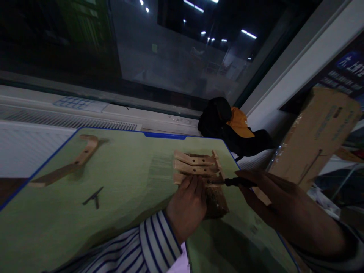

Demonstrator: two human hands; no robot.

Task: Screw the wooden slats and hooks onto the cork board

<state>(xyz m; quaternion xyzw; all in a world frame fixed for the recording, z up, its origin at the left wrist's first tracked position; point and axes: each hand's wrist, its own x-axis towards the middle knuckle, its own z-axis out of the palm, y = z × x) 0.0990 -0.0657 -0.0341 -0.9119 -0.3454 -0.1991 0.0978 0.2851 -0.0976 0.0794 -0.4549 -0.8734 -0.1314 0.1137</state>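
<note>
Green table [127, 163]; window [176, 64] at twelve o'clock, carton [315, 129] at two. Right hand [274, 195] closed on tool [231, 182]; left hand [187, 204] bunched on wooden pieces [184, 165], grip unclear.

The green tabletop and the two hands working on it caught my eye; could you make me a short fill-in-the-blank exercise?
1. The tabletop has a ____ border.
2. The left hand touches the nearest of ____ side-by-side wooden strips.
3. The left sleeve is patterned with ____.
4. The right hand grips a dark tool; the loose bent piece lies to the person's ____.

Missing words: blue; three; stripes; left.
</note>
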